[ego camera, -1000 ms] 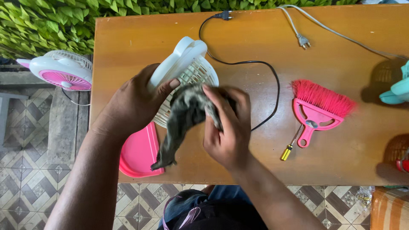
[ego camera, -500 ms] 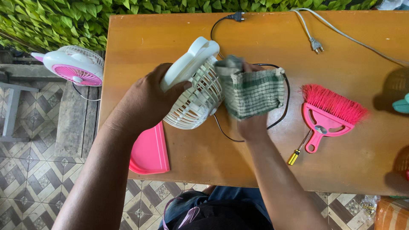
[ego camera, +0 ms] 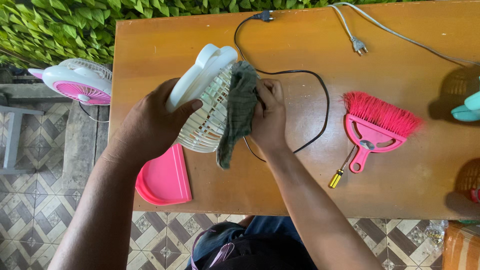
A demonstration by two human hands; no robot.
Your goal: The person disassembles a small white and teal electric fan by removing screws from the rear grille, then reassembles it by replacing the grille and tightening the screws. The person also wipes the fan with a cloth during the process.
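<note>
Since the earlier frame, your dark green cloth has gone from spread flat and facing up to bunched and draped down over the grille of the white fan, and your right hand has shifted in against it. Your right hand presses the cloth onto the fan's front, fingers curled closed around the fabric. Your left hand grips the fan's rear housing, fingers wrapped around the rim and thumb lying on the grille. Fan and cloth are held tilted just above the tabletop, toward its left half. A black power cord loops from behind the fan across the wood to a plug near the far edge. A pink dustpan lies at the near left edge, overhanging it slightly. To the right lie a pink hand brush and, just beside its handle, a yellow-handled screwdriver. A grey cord with plug rests near the far right. Off the tabletop, at left, stands a second fan, white and pink.
</note>
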